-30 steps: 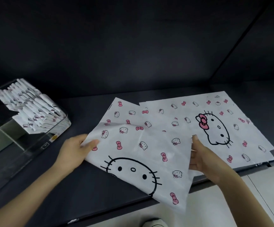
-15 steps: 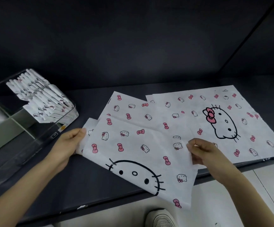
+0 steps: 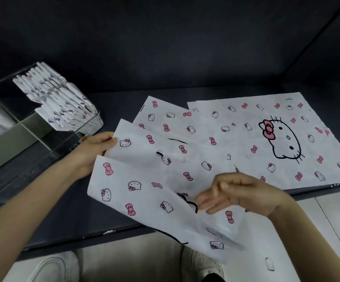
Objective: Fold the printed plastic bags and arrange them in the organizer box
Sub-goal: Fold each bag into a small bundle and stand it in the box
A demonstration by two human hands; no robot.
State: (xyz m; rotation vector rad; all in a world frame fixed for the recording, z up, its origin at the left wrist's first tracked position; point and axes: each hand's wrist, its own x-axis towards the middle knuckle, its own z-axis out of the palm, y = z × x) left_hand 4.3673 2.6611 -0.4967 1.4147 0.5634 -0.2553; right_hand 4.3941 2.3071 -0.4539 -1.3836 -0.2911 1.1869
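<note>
- Dark walls stand behind a dark table (image 3: 63,210), and you look down on it from above.
- At the left of the table sits the clear organizer box (image 3: 43,151). One part of it holds a row of folded bags (image 3: 63,106), packed close and leaning a bit. More white stuff shows at the far left, but it is cut off, so I cannot tell what it is.
- So a good part of the job looks done.
- Your left hand (image 3: 92,151) grips the left edge of the loose bag (image 3: 140,180). The fingers curl under the edge and the thumb lies on top.
- The loose bag is lifted and bent. Part of it is over the table and part hangs past the front edge. It is not a small neat fold yet.
- Your right hand (image 3: 244,194) is at the right side of the same bag. Its fingers reach out almost straight to the left. It is blurry there, so I cannot tell if they pinch the bag or only touch it.
- Behind the loose bag lie the flat bags (image 3: 246,127), spread on the table. One shows a big cat face. None of these is folded.
- What is left, I think: finish this fold, stand the bag in the box, then do the flat ones.
- Your white shoes (image 3: 203,263) show below.
</note>
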